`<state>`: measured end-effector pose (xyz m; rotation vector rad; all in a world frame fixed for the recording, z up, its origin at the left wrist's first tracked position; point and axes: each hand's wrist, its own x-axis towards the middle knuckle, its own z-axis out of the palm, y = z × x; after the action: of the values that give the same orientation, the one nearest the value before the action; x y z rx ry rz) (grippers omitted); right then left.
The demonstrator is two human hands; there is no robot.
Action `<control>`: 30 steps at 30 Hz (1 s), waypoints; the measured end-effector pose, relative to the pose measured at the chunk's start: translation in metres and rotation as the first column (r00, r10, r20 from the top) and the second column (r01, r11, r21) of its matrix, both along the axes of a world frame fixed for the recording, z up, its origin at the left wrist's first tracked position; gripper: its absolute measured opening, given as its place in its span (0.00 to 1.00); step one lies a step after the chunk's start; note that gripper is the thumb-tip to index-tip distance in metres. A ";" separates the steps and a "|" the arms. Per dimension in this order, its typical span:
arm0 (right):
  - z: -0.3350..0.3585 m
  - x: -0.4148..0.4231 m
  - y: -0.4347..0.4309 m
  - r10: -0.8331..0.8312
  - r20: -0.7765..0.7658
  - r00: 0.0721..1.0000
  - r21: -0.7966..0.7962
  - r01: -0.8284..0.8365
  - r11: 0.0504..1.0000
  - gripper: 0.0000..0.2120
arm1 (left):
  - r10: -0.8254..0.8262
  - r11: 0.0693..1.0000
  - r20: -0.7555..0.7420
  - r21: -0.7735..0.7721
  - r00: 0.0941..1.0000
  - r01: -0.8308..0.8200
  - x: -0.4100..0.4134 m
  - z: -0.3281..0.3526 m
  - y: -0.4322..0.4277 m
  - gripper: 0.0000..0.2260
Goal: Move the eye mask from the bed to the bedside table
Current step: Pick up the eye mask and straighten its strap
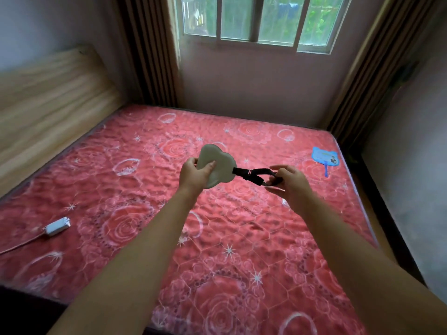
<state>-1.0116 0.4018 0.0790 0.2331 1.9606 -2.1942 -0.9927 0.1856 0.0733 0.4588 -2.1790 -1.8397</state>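
Both hands hold the eye mask (pixel 217 165) above the bed (pixel 145 189): left hand (pixel 197 174) clamped on its pad, right hand (pixel 289 181) pinching the black strap (pixel 254 172) at 3 o'clock; the strap (slack, looped) could slip or snag; no bedside worktop in view.

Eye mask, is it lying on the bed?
No, both hands hold the eye mask up above the bed.

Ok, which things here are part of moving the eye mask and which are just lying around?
Part of the job:
eye mask, held in left hand
its black strap, held in right hand
bed

Lying about:
white adapter with cable
blue fan
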 end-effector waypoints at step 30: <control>0.004 0.171 -0.153 0.924 -0.064 0.378 0.337 -0.863 0.376 0.10 | 0.818 0.575 0.034 0.016 0.575 -0.818 0.328 0.022 -0.016 0.17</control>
<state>-0.8403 0.2486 0.0830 -0.9488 1.7510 -1.2271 -0.6643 0.1697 0.0955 1.2537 -1.4810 -1.2993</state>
